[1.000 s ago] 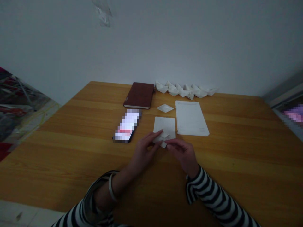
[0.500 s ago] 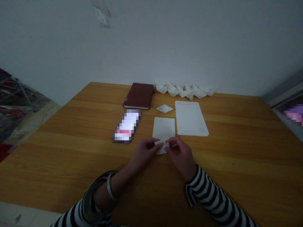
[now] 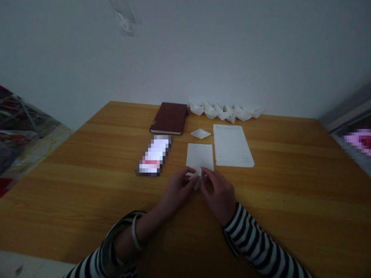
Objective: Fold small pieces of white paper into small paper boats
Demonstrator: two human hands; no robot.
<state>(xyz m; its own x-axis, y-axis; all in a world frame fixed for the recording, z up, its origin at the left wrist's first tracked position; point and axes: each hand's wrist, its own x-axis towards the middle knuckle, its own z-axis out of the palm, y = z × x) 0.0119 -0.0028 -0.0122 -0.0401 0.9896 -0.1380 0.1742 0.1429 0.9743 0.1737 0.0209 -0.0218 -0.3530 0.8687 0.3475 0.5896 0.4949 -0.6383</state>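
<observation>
A small folded white paper piece (image 3: 198, 179) is pinched between my left hand (image 3: 177, 190) and my right hand (image 3: 219, 192), just above the wooden table (image 3: 87, 185). Both hands have their fingers closed on it, and they hide most of its shape. Directly behind them lies a small white sheet (image 3: 199, 156). Both my arms wear striped sleeves, and a bracelet sits on my left wrist.
A larger paper stack (image 3: 232, 145) lies to the right of the small sheet. One folded paper boat (image 3: 200, 133) sits behind it, and several more (image 3: 224, 111) line the wall. A dark red notebook (image 3: 169, 117) and a phone (image 3: 153, 156) lie to the left.
The hands drew together and slightly nearer me, squeezing the paper piece narrower between the fingertips. My right hand turned so its back faces the camera.
</observation>
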